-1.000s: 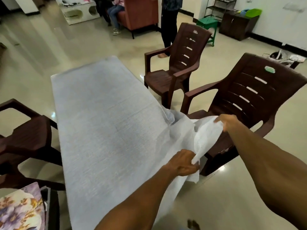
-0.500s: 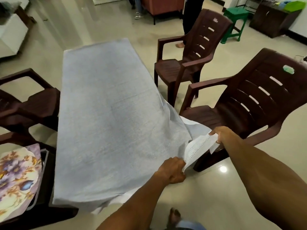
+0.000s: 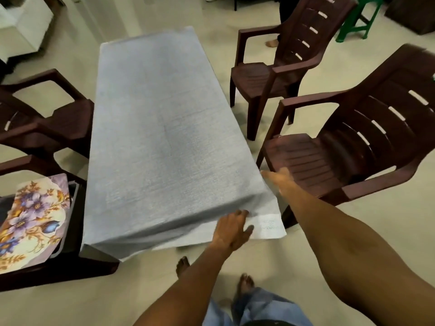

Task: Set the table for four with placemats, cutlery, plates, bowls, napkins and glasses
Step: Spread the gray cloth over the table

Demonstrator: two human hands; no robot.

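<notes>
A grey tablecloth [image 3: 162, 128] covers the low rectangular table, and its near right corner hangs down with a white underside showing [image 3: 270, 228]. My left hand [image 3: 231, 228] rests flat on that hanging corner at the table's near edge. My right hand [image 3: 280, 182], blurred by motion, reaches with straight fingers to the cloth's right edge just beside the corner. A stack of floral placemats [image 3: 30, 220] lies on a dark chair at the near left.
Two brown plastic armchairs stand right of the table, one near [image 3: 353, 151] and one far [image 3: 282, 64]. Another brown chair [image 3: 47, 118] stands on the left. A green stool [image 3: 360, 17] and a standing person's foot are at the back. My bare feet are below.
The bunched cloth corner I held up with both hands now lies down over the table's near right corner. Both hands have let go and lie against the cloth. The view tilted down.
</notes>
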